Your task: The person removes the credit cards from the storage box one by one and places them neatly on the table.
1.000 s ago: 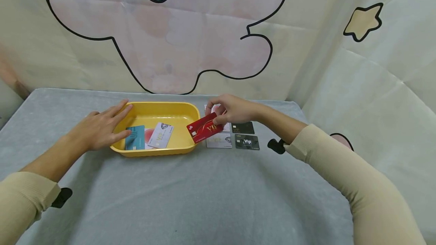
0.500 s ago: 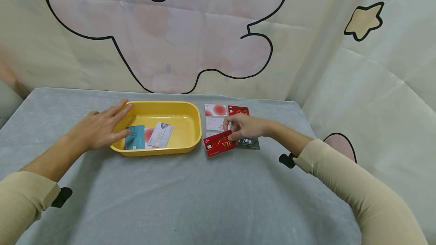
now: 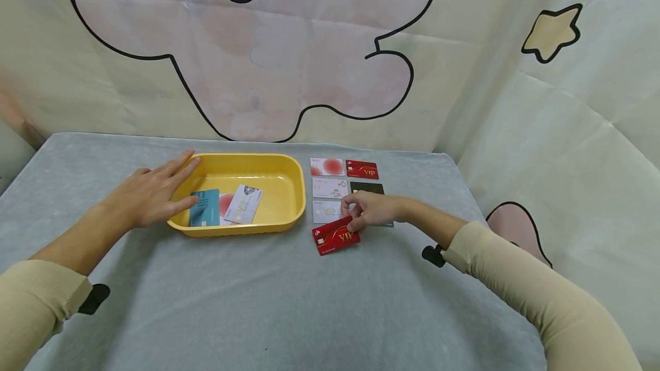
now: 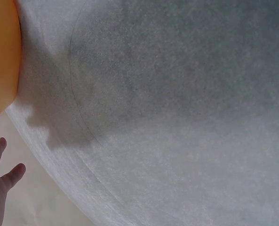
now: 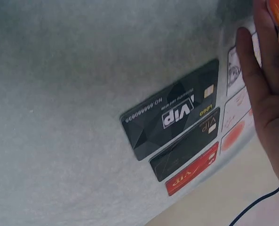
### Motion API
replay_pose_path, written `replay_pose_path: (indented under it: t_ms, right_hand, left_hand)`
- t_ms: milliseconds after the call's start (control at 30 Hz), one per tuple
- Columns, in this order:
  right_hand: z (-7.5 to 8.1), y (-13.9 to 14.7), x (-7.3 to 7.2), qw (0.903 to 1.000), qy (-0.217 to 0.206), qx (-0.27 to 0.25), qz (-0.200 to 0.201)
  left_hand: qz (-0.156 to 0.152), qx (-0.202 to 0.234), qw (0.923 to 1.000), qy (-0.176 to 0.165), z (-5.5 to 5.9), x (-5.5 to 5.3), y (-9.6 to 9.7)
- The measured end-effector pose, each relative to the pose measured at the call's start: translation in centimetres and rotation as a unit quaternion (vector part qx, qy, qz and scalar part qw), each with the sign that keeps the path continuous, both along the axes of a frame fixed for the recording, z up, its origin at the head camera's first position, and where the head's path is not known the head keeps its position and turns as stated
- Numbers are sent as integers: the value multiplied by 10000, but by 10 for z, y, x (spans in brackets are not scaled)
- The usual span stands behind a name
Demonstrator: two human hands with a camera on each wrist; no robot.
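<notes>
My right hand (image 3: 373, 209) pinches a red VIP card (image 3: 332, 237) by its right end, just in front of the laid-out cards. Spread fingers of my left hand (image 3: 152, 196) rest on the left rim of a yellow tray (image 3: 281, 202). Inside the tray lie a teal card (image 3: 204, 208), a white VIP card (image 3: 244, 204) and, partly covered, a pinkish card (image 3: 224, 202). Behind the held card is a white VIP card (image 3: 325, 212). A dark grey Vip card (image 5: 172, 110) is mostly hidden by my right hand in the head view but plain in the right wrist view.
Farther back in two columns lie a card with a red circle (image 3: 327, 166), another red VIP card (image 3: 362, 169), a white patterned card (image 3: 330, 188) and a black card (image 3: 367, 188). Grey cloth (image 3: 268, 302) covers the table. A printed curtain (image 3: 309, 73) hangs behind.
My right hand has moved the red card from over the tray's right edge rightward and toward me, to in front of the card columns. My left hand has stayed on the rim.
</notes>
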State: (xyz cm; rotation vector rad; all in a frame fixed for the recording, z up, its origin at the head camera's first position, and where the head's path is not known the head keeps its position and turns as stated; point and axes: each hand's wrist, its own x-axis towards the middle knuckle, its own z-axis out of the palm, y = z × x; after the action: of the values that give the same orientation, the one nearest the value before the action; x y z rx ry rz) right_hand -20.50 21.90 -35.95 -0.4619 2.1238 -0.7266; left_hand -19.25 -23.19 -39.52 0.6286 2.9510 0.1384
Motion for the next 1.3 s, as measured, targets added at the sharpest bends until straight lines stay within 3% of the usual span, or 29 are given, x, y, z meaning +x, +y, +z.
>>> replay_pose_path:
  t_ms: [300,633,800,1300]
  right_hand:
    - [-6,-1,5,9995,192,255,-5]
    - [-12,-2,13,9967,214,148,-766]
    - [-15,-4,16,9951,151,278,-931]
    - [-18,-5,17,9952,599,679,-381]
  left_hand:
    - [21,-1,10000,69,-2,0,0]
    - [41,-33,10000,6,-3,0,-3]
    - [32,0,10000,19,-1,1,-1]
    - [15,-8,10000,45,-1,0,1]
